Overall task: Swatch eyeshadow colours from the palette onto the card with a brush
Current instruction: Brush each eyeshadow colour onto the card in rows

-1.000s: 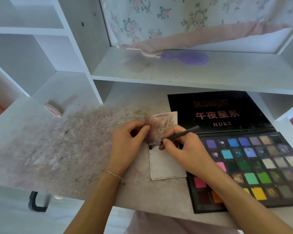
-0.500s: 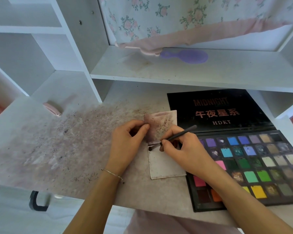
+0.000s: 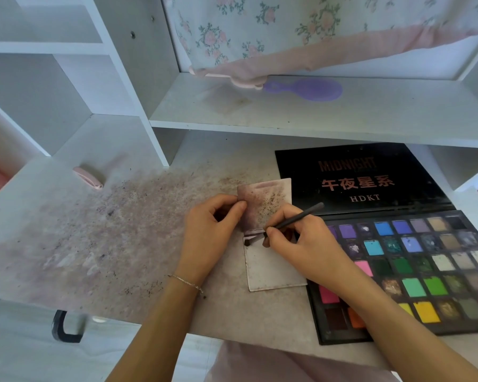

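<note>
Right hand (image 3: pixel 307 244) pinches the brush (image 3: pixel 290 223), tip down on the card (image 3: pixel 271 267) just beyond its fingers. Left hand (image 3: pixel 207 238) curls, fingertips pinning the card's left edge beside the palette (image 3: pixel 425 271).

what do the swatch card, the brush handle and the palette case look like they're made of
Card: likely stiff paper or thin plastic, matt white, powder-stained, folded flat.
Brush handle: dark, matt, slim; plastic or coated wood, unclear.
Palette case: probably black printed cardboard, slight sheen on the lid.

Thin chain bracelet (image 3: pixel 186 282) on left wrist; arms bare; pinkish garment (image 3: pixel 287 365), perhaps skirt.
</note>
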The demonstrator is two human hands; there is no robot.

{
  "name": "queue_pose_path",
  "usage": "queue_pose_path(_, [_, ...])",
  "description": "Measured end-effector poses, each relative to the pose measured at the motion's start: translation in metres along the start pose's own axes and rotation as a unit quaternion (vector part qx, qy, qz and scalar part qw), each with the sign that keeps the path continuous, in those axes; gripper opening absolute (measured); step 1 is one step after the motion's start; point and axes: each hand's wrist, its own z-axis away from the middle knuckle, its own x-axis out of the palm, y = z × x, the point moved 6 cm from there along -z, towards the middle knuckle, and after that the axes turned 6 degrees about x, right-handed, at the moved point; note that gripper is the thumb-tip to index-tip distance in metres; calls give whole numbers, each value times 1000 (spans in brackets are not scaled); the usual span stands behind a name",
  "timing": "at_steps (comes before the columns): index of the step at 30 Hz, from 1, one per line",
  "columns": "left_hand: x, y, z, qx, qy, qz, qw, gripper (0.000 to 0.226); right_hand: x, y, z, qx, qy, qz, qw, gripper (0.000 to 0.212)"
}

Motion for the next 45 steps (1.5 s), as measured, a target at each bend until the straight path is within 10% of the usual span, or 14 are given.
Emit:
queue_pose_path(23, [0, 1, 0, 5, -2, -5, 1000, 23, -1, -4, -2, -14, 14, 11, 1000, 6])
queue_pose_path(32, [0, -1, -1, -7, -9, -13, 1000, 18, -15, -9, -1, -26, 11, -171, 985, 22])
queue_pose_path(45, [3, -4, 0, -3, -35, -43, 998, 17, -79, 13, 28, -21, 146, -133, 980, 18])
